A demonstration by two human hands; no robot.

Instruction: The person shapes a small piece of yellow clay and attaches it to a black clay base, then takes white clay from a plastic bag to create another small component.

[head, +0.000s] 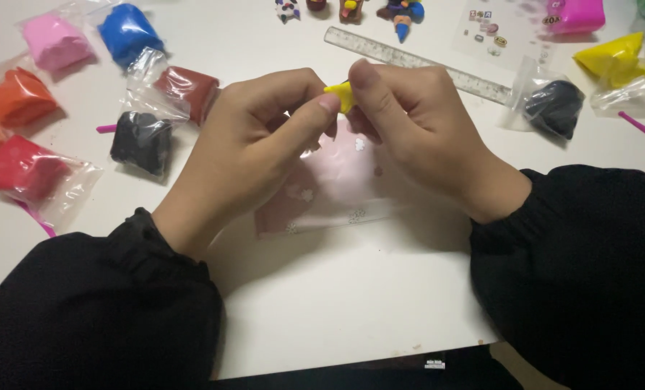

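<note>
Both hands meet above the white tabletop (337, 303), pinching a small lump of yellow modelling clay (342, 95) between them. The left hand (254, 137) closes its thumb and fingers on the lump's left side; the right hand (409, 133) grips its right. Beneath lies a pale pink plastic sheet (330, 198). A clear plastic ruler (416, 63) lies beyond.

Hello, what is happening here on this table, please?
A person in black sleeves pinches a small yellow piece of clay between the left hand and the right hand, above a pink patterned sheet on the white table. Bags of clay lie around: pink, blue, orange, red, brown and two black ones. A clear ruler and small clay figures sit at the far edge.
</note>
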